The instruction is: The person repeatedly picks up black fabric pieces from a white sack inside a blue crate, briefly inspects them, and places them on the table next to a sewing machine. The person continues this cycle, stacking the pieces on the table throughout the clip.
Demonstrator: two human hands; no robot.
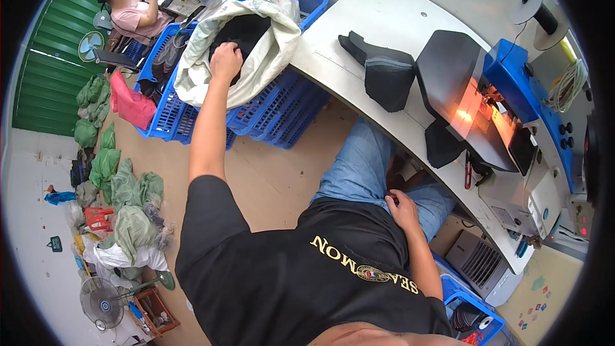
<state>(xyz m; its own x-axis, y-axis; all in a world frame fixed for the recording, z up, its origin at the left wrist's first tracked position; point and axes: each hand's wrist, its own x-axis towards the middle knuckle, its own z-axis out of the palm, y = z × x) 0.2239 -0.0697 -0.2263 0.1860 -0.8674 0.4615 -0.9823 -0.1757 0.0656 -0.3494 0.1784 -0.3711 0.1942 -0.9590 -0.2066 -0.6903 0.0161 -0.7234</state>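
My left hand (226, 63) reaches into a large whitish woven sack (282, 33), its fingers curled down against black fabric (246, 31) inside. The fingertips are hidden, but the hand looks closed on a piece of this fabric. My right hand (403, 210) rests on my lap over blue jeans, fingers loosely bent and apart, with nothing seen in it. On the white table (333, 19) lies a stack of black fabric pieces (389, 80) with a grey edge. Beside it stands a blue machine (512, 80) with a dark plate (451, 74), lit orange by a lamp.
Blue plastic crates (282, 112) stand stacked under and around the sack. A red tool (468, 173) lies near the table's front edge. Green bags (106, 170) and a fan (102, 304) stand along the left wall. Another person (138, 16) sits working at the far left.
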